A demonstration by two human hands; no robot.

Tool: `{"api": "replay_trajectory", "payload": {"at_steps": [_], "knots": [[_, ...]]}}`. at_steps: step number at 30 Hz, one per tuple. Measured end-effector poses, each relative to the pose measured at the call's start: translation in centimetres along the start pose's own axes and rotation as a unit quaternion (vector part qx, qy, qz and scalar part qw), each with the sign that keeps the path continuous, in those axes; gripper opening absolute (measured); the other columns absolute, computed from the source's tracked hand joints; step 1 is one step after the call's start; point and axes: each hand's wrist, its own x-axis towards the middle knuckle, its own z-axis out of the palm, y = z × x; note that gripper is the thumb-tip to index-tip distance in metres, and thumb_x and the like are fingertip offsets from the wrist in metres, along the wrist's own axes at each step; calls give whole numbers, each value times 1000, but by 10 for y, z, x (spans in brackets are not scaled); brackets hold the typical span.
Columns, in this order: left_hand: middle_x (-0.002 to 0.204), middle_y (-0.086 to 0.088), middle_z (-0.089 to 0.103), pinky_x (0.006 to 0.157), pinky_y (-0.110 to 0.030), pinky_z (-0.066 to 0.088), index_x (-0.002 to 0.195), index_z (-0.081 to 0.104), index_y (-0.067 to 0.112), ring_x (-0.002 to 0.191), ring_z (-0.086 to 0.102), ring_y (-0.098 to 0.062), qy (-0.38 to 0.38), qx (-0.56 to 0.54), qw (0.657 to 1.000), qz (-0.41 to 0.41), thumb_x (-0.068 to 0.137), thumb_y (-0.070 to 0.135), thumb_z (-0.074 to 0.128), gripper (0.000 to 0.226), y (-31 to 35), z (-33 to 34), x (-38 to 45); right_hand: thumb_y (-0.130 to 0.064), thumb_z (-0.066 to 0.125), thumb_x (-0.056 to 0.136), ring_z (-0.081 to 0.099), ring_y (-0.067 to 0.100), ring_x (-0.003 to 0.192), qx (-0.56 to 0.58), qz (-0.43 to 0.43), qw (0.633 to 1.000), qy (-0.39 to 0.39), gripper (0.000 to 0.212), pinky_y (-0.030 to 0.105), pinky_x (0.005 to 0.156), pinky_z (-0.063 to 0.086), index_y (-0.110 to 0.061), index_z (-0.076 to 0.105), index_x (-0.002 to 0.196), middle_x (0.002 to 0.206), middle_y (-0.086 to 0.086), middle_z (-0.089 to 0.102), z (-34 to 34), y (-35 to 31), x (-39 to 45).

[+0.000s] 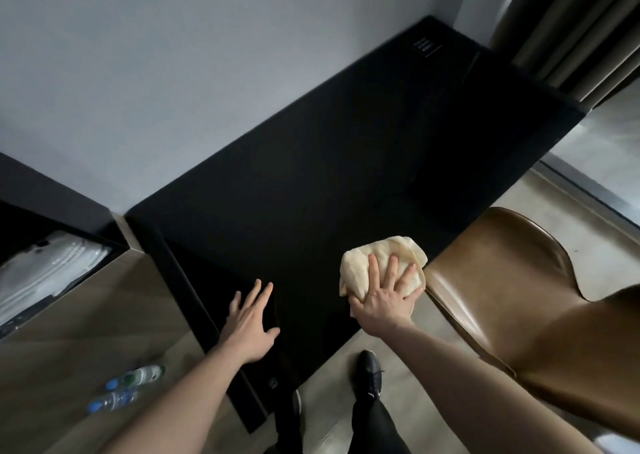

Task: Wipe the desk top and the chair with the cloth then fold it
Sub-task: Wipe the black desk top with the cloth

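Desk top, a long matte-black slab, stretches away ahead of both my hands. Beside my right hand sits the brown leather chair, not yet wiped I'd judge. That hand presses, fingers spread flat, on the bunched cream cloth (crumpled, soft-looking); I'd sweep in overlapping passes. My left hand rests open on the desk.
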Motion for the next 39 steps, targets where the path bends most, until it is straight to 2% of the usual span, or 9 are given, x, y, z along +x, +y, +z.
{"api": "replay_trajectory", "payload": {"at_steps": [4, 13, 14, 16, 17, 19, 21, 31, 39], "knots": [[174, 7, 15, 125, -41, 32, 168, 16, 35, 158, 17, -25, 93, -23, 995, 11, 100, 19, 62, 83, -51, -7, -7, -70, 30, 96, -51, 55, 139, 8, -14, 1000, -18, 100, 82, 115, -14, -31, -45, 151, 165, 17, -43, 53, -51, -48], [176, 7, -11, 127, -40, 28, 168, 11, 32, 161, 8, -28, 37, 14, 999, -30, 93, 5, 49, 89, -151, -9, -46, -69, 29, 98, -47, 59, 140, -9, -38, 997, -61, 97, 86, 108, -18, -29, -33, 161, 164, 19, -42, 156, -180, -141], [176, 7, -12, 127, -40, 27, 168, 10, 32, 161, 7, -27, 33, 15, 999, -31, 93, 5, 48, 89, -156, -11, -48, -70, 33, 96, -41, 60, 144, -2, -31, 997, -65, 98, 88, 107, -16, -29, -24, 165, 167, 22, -35, 163, -191, -147], [176, 7, -12, 128, -40, 25, 169, 11, 31, 161, 6, -27, 26, 15, 999, -28, 92, 6, 48, 88, -162, -14, -50, -69, 49, 85, -14, 63, 153, 44, -6, 997, -58, 101, 91, 108, -4, -27, 15, 170, 174, 27, 2, 175, -205, -154], [176, 7, -12, 128, -40, 25, 169, 11, 30, 161, 6, -28, 21, 16, 999, -26, 92, 6, 48, 88, -162, -16, -51, -68, 52, 81, -13, 62, 153, 53, -7, 998, -35, 103, 90, 109, -4, -25, 20, 169, 174, 27, 9, 179, -207, -153], [176, 7, -13, 127, -40, 26, 169, 12, 31, 161, 6, -28, 15, 21, 999, -21, 92, 6, 47, 88, -159, -19, -49, -68, 42, 91, -47, 54, 141, 31, 1, 999, -44, 103, 85, 108, -21, -29, -17, 165, 172, 20, -24, 175, -209, -154], [176, 7, -13, 127, -39, 25, 168, 14, 30, 161, 6, -27, 15, 15, 1000, -9, 92, 6, 46, 87, -150, -22, -46, -72, 33, 94, -59, 49, 132, 50, -2, 998, -42, 101, 79, 105, -31, -32, -40, 152, 163, 12, -45, 176, -204, -149], [176, 3, -15, 130, -40, 14, 169, 11, 31, 163, -5, -29, -28, 31, 999, 18, 92, 2, 45, 90, -78, -35, -23, -65, 42, 95, -47, 53, 143, 143, 63, 987, -30, 105, 83, 114, -13, -39, -40, 155, 163, 12, -48, 101, -152, -80], [173, 6, -27, 124, -47, 30, 167, -5, 43, 162, -15, -36, -31, 3, 998, -63, 91, 2, 45, 100, -7, -27, 1, -70, 47, 94, -44, 55, 145, 159, 113, 981, -15, 109, 81, 117, -12, -39, -37, 158, 163, 11, -47, 15, -58, -6]]}}
